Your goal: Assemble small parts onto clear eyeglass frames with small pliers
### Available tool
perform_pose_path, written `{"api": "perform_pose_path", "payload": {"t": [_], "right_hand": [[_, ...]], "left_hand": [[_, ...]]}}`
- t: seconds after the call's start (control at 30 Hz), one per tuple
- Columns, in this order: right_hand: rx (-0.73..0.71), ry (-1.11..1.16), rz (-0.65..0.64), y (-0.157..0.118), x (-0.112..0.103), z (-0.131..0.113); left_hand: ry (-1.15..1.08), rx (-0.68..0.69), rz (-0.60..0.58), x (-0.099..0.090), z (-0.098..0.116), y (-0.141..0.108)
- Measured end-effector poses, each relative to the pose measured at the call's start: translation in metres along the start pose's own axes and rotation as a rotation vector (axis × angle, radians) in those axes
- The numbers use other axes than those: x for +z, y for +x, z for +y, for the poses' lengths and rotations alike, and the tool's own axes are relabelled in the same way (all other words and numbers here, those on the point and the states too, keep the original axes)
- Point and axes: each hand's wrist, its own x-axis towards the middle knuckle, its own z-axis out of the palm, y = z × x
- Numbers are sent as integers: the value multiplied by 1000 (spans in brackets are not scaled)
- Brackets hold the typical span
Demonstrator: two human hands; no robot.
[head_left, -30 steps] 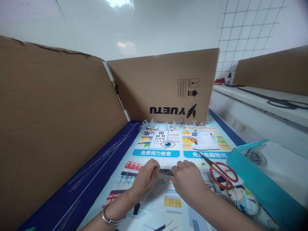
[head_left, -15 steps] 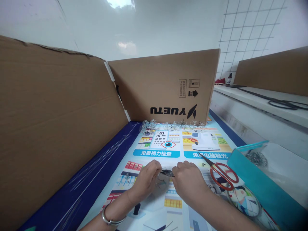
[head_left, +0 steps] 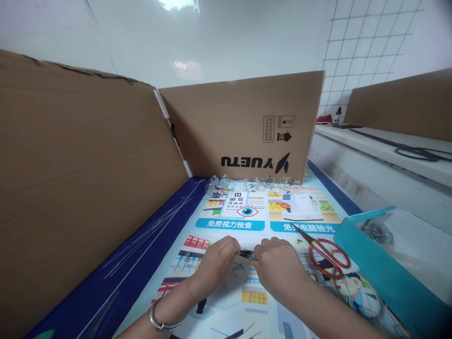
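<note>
In the middle of the view my two hands face each other just above the printed sheet [head_left: 229, 238]. My right hand [head_left: 278, 263] is closed around what look like small pliers [head_left: 247, 254]; only their dark metal jaws show, pointing left. My left hand [head_left: 219, 261], with a silver bangle at the wrist, is pinched at the tip of those jaws. A thin wire [head_left: 240, 267] seems to loop down between the hands, though its ends are hidden by the fingers. Red-handled scissors [head_left: 326, 256] lie right of my right hand, blades partly apart.
A teal-sided box [head_left: 384, 263] at the right holds a coil of wire [head_left: 377, 233]. Bent wire pieces [head_left: 254, 183] line the foot of the rear cardboard panel [head_left: 212, 127]. Thin straight strands [head_left: 141, 235] lie left. A round clear object [head_left: 358, 294] sits below the scissors.
Both hands and the pliers have shifted very slightly to the right, and the jaws show at a slightly different angle. The grips look unchanged.
</note>
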Motion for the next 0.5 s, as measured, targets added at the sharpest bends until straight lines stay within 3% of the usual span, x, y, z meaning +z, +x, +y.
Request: {"api": "perform_pose_path", "payload": {"t": [0.3, 0.5], "right_hand": [[-2, 10, 32, 0, 3, 0], [-53, -34, 14, 0, -19, 12]], "left_hand": [[-52, -19, 2, 2, -2, -2], [-191, -157, 47, -6, -1, 2]]}}
